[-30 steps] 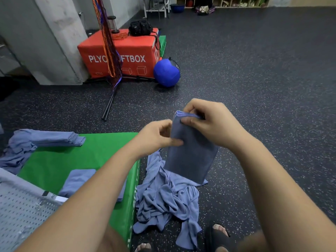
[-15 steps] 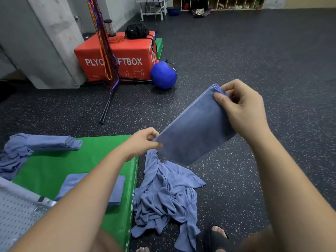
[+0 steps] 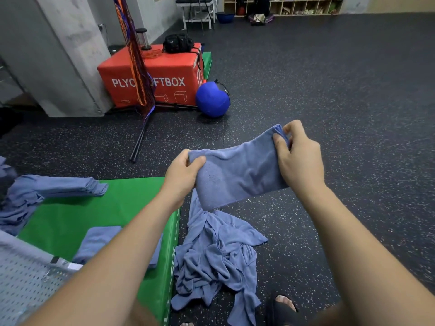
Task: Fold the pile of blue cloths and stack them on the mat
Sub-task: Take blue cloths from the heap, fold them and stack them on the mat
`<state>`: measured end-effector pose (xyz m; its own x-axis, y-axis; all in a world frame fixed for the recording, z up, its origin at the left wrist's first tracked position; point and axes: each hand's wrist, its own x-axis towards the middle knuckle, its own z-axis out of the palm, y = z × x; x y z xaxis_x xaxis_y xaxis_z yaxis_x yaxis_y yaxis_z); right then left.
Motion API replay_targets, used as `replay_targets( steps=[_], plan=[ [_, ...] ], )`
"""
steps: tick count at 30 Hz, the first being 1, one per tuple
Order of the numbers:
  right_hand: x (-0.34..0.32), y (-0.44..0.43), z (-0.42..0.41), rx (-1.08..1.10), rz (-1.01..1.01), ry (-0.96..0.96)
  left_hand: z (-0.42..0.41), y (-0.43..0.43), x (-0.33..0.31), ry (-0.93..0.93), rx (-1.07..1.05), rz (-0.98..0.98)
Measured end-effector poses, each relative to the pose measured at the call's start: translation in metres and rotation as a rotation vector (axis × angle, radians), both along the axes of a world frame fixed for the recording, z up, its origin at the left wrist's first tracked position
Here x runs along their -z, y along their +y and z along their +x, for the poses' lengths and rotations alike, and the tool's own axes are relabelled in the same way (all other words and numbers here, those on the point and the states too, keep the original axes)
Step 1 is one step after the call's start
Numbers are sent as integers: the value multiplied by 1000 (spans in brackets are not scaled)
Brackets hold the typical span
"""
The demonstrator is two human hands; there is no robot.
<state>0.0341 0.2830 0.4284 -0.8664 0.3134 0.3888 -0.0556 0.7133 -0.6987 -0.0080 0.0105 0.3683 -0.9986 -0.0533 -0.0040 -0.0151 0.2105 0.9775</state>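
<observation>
A folded blue cloth (image 3: 237, 172) is stretched in the air between my hands, above the floor. My left hand (image 3: 182, 171) grips its left end and my right hand (image 3: 297, 156) pinches its upper right corner. Below it a rumpled pile of blue cloths (image 3: 216, 257) lies on the dark floor against the right edge of the green mat (image 3: 70, 215). On the mat a folded blue cloth (image 3: 98, 243) lies partly hidden behind my left forearm. More blue cloths (image 3: 47, 189) lie draped over the mat's far left side.
A red plyo box (image 3: 169, 74) with a black bag on it and a blue ball (image 3: 211, 100) stand ahead on the floor, with a stand's black legs (image 3: 141, 137) nearby. A grey perforated surface (image 3: 26, 278) is at lower left. My sandalled foot (image 3: 282, 307) is by the pile.
The cloth hung upright between both hands close together; my hands have moved apart and turned it lengthwise, so it is now stretched nearly level between them.
</observation>
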Motion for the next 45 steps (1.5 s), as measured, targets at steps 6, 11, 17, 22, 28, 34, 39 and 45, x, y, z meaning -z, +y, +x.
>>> replay_targets(
  steps=[6, 11, 17, 22, 28, 34, 39, 45],
  plan=[
    [15, -47, 8, -122, 16, -34, 14, 25, -1, 47, -53, -133],
    [24, -83, 20, -224, 9, -58, 22, 35, -2, -3, -9, -138],
    [31, -100, 25, -260, -93, -95, 25, 31, -2, -83, 26, -51],
    [28, -103, 29, -374, -183, -90, 31, 30, -18, -51, 10, 23],
    [28, -95, 20, -534, -516, -247, 29, 5, -28, 23, 193, -69],
    [33, -82, 9, -438, -53, 24, 24, -17, -35, 60, 315, -201],
    [31, -72, -2, -640, -131, -289, 28, -34, -46, -22, 471, -171],
    [42, -71, -9, -773, -213, -388, 27, -50, -48, -80, 481, -189]
  ],
)
